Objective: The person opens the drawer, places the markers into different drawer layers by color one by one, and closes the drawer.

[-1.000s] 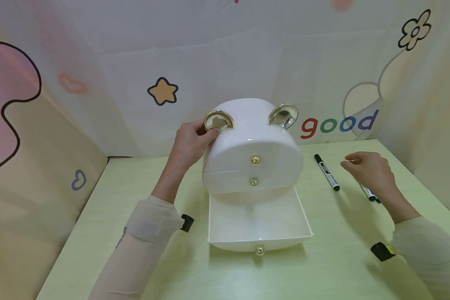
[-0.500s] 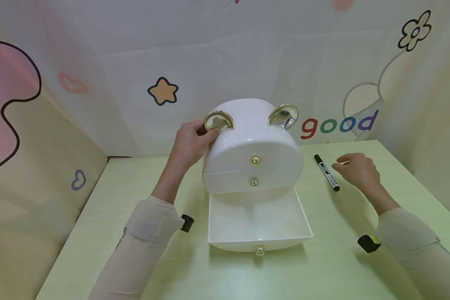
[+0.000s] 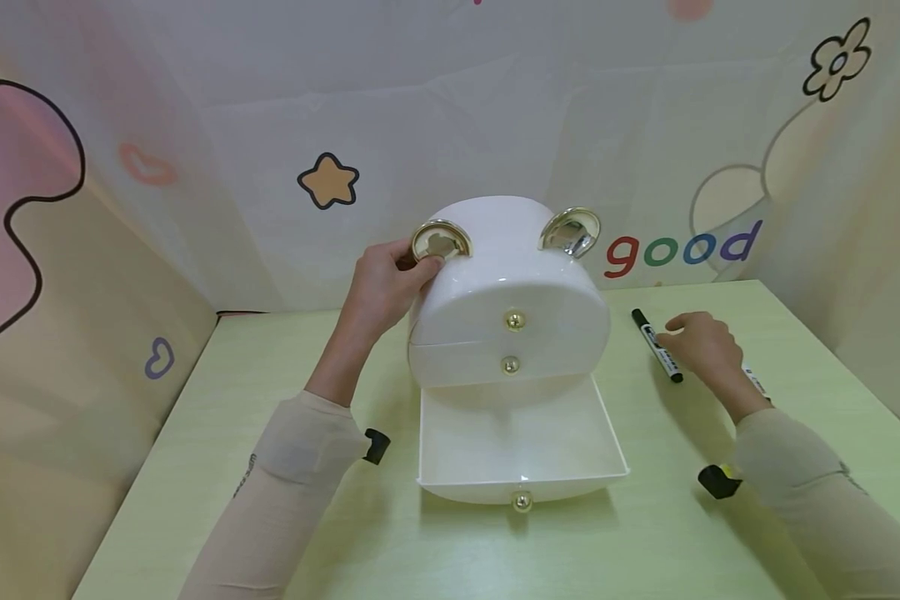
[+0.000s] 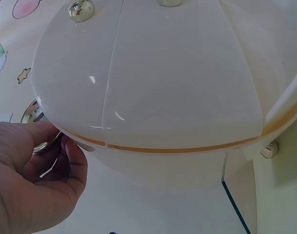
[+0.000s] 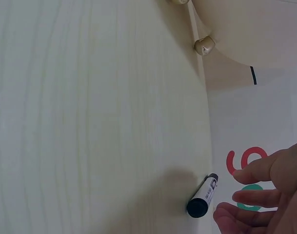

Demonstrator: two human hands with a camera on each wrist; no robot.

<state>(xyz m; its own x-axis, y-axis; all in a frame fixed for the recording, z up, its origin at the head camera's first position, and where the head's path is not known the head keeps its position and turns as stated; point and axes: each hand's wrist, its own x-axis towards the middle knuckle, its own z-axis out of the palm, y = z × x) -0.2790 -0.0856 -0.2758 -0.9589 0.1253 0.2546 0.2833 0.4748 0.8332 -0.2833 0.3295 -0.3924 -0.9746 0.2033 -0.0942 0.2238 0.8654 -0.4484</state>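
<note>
A white storage box with two gold ears stands at the middle of the table, its bottom drawer pulled out and bare inside. My left hand pinches the gold ear on the left, with the thumb at its front and the fingers behind, as the left wrist view also shows. My right hand hovers beside a black-and-white marker, and its loosely bent fingers hold nothing. In the right wrist view the marker lies on the table just off the fingertips.
Another marker lies behind my right wrist, mostly covered by it. The upper two drawers are closed, each with a gold knob. A printed curtain hangs along the table's back edge.
My right hand has moved left, away from the markers on the right and up to the single marker. My left hand keeps its place on the ear.
</note>
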